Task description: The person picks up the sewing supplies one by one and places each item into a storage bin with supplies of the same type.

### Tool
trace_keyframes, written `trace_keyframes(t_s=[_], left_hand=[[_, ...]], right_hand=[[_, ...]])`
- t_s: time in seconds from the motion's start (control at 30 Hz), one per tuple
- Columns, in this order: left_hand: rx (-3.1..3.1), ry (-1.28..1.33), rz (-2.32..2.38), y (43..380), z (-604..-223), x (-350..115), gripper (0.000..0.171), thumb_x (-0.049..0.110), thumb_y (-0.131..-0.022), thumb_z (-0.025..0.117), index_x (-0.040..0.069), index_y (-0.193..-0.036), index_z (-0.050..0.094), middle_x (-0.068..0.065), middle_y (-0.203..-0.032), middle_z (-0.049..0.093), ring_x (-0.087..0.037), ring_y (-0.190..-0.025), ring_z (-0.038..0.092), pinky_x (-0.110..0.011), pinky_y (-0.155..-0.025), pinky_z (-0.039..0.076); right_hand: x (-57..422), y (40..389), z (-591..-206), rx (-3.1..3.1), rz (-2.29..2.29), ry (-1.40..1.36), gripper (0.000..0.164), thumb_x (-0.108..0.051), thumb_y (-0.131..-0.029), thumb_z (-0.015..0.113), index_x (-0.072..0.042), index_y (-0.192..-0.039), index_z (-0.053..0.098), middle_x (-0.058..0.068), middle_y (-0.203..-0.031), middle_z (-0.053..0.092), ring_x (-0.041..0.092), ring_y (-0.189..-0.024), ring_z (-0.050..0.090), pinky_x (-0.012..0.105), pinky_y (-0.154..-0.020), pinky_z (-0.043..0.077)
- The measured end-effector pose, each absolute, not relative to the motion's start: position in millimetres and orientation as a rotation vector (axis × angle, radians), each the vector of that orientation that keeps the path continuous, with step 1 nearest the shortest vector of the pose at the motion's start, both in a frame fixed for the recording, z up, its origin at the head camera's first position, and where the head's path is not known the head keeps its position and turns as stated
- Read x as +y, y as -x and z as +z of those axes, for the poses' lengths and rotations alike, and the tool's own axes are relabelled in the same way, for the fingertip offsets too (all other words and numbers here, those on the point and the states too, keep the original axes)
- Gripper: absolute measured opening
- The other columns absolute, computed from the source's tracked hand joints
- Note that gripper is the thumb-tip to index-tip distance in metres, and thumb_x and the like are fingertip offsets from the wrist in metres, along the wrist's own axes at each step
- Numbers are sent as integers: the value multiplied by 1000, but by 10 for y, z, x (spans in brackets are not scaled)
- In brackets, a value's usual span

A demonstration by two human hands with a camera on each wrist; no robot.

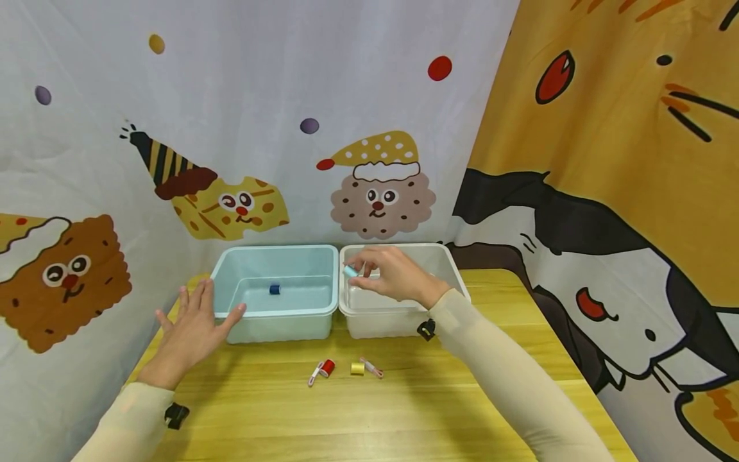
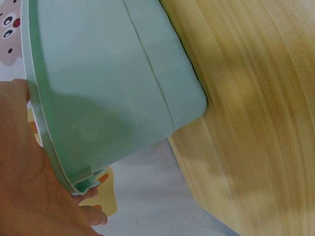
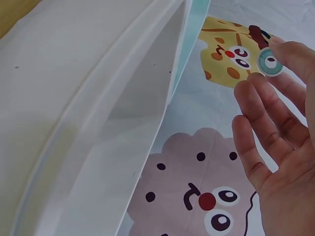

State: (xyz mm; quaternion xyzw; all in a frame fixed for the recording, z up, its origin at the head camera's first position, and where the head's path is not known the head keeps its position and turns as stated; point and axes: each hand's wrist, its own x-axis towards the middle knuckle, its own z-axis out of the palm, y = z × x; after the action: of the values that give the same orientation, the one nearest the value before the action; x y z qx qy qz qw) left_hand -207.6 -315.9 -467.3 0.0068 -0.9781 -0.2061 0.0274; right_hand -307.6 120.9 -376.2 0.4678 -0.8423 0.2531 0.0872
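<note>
Currently my right hand (image 1: 398, 273) pinches the light-blue spool (image 1: 349, 271) above the white bin (image 1: 381, 324), near its left side; I take this as the carrying step. My left hand (image 1: 193, 327), fingers outstretched, grasps nothing beside the blue bin (image 1: 280, 327). The next move probably calls for lowering, then loosening my pinch.

Here's the yellowish wooden desk (image 1: 277, 417), white cartoon-printed cloth (image 1: 231, 83) hanging behind its far edge, orange cloth (image 1: 606, 135) beyond the right!
</note>
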Motion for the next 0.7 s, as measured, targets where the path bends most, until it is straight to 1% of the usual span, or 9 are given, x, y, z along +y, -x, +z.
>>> trace_keyframes(t_s=[0.13,0.3,0.37,0.53,0.6,0.7], left_hand=[[-3017,-18,-652,2076,-4676,-3156,120,83,-115,43,-4,-185,-1,-41,-190,4,-72,-172,-13,-107,-116,-11],[-3018,-18,-643,2075,-4672,-3158,121,84,-114,41,-4,-185,0,-41,-190,6,-73,-172,-12,-107,-116,-9],[-3021,-18,-640,2075,-4674,-3162,121,85,-114,41,-4,-185,0,-40,-190,5,-72,-172,-13,-107,-116,-9],[-3021,-18,-647,2076,-4681,-3170,122,85,-113,41,-4,-185,-1,-40,-191,4,-72,-172,-14,-107,-116,-11],[-3023,-18,-645,2078,-4681,-3170,122,85,-113,41,-4,-185,-1,-40,-191,4,-72,-172,-14,-107,-116,-11],[-3027,-18,-642,2081,-4678,-3168,122,86,-113,41,-4,-185,-2,-39,-191,2,-72,-172,-14,-107,-116,-10]], right_hand=[[1138,3118,-3746,-2514,759,-1394,35,-25,-108,87,-11,-140,84,0,-107,84,13,-95,81,36,-81,69],[1041,3172,-3725,-2508,749,-1417,35,-25,-109,87,-9,-140,83,0,-107,85,12,-94,82,27,-81,66],[1005,3193,-3721,-2505,744,-1427,35,-25,-109,87,-9,-140,83,0,-107,85,12,-94,82,28,-81,67],[926,3247,-3721,-2495,741,-1443,36,-25,-109,87,-7,-140,83,3,-108,85,13,-93,83,38,-80,70],[899,3266,-3723,-2497,735,-1442,36,-26,-109,86,-8,-140,83,3,-107,85,13,-93,83,38,-80,69],[860,3292,-3722,-2507,733,-1438,35,-26,-109,86,-9,-140,84,3,-107,85,13,-93,83,34,-79,68]])
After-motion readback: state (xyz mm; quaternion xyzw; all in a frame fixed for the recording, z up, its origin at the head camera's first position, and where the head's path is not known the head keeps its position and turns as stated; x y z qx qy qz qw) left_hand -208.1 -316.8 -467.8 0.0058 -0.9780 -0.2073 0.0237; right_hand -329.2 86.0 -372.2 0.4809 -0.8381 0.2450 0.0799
